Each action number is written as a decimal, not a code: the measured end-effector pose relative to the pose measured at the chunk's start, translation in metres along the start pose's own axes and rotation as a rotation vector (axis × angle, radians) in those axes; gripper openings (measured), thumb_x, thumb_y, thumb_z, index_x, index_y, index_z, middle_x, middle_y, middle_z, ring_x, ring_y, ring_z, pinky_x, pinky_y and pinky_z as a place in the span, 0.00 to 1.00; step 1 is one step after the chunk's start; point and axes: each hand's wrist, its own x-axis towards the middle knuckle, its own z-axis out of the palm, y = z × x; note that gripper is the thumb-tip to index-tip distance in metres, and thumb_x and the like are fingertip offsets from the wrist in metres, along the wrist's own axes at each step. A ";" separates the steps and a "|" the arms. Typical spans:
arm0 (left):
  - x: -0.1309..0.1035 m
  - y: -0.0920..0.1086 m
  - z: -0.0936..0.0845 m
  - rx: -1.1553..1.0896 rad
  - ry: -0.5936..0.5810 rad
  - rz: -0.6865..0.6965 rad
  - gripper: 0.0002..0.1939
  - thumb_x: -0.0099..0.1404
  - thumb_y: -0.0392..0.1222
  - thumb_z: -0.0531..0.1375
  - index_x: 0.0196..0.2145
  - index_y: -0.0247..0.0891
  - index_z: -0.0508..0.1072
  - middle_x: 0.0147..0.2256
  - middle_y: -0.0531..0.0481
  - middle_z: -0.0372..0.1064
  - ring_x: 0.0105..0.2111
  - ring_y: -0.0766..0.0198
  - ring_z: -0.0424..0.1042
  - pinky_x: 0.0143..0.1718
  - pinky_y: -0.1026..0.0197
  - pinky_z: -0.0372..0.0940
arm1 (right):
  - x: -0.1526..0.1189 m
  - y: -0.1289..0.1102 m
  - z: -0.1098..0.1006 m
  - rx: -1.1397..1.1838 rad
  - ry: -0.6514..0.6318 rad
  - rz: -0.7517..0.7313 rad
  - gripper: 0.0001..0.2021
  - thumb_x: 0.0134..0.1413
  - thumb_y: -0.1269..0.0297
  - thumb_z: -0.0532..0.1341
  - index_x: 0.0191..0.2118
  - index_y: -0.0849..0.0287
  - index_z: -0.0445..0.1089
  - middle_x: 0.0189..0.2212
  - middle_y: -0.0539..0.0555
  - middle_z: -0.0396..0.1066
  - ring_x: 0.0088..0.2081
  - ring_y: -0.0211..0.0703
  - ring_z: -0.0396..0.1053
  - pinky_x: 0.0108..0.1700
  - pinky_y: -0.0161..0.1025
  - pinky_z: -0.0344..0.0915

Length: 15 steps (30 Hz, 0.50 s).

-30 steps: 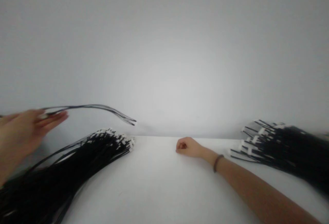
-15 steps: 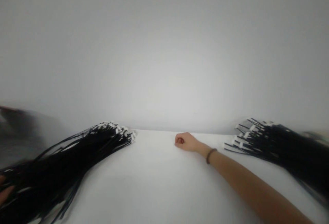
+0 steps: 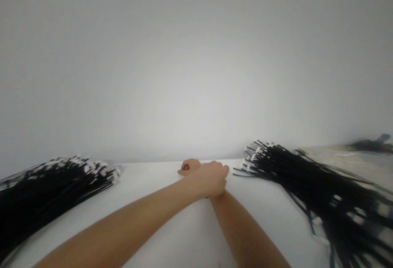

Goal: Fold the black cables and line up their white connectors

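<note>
My left hand (image 3: 215,178) reaches across from the lower left and lies over my right wrist, its fingers curled around it. The bracelet seen there before is almost wholly covered. My right hand (image 3: 188,167) is curled into a fist near the back edge of the white tabletop (image 3: 159,227), partly hidden behind the left. Nothing shows inside the fist. To the left lies a thick bundle of black cables (image 3: 52,194) with white ends or tags. A second black cable bundle (image 3: 294,178) with similar white bits is to the right; neither hand touches these bundles.
A plain pale wall (image 3: 196,75) rises behind the table. At the far right, a dark object (image 3: 371,144) rests on a pale, blurred surface (image 3: 344,157), and the right bundle's loose strands spread toward the lower right corner.
My left hand has come from the left cable bundle over to my right wrist and closed around it. The view has turned left to right, so both bundles sit further left.
</note>
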 end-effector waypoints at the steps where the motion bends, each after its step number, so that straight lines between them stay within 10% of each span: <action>1: 0.023 0.008 0.013 0.012 -0.026 0.019 0.07 0.44 0.41 0.59 0.26 0.43 0.68 0.33 0.40 0.66 0.37 0.51 0.65 0.32 0.54 0.57 | 0.000 0.002 -0.001 0.026 0.048 0.037 0.06 0.43 0.58 0.57 0.29 0.52 0.67 0.24 0.52 0.66 0.31 0.42 0.62 0.25 0.35 0.54; 8: 0.093 -0.005 0.057 -0.084 -0.036 0.121 0.11 0.48 0.38 0.55 0.32 0.35 0.65 0.32 0.41 0.67 0.31 0.59 0.66 0.28 0.60 0.59 | 0.024 0.021 0.006 0.276 0.259 0.239 0.06 0.41 0.63 0.58 0.25 0.59 0.66 0.20 0.50 0.65 0.22 0.35 0.62 0.21 0.31 0.53; 15: 0.084 -0.012 0.033 -0.797 0.129 0.338 0.07 0.53 0.43 0.54 0.27 0.36 0.63 0.23 0.50 0.65 0.25 0.68 0.65 0.28 0.64 0.61 | 0.020 0.029 -0.006 0.543 0.241 0.153 0.05 0.41 0.64 0.59 0.23 0.61 0.65 0.20 0.48 0.64 0.23 0.32 0.59 0.24 0.30 0.54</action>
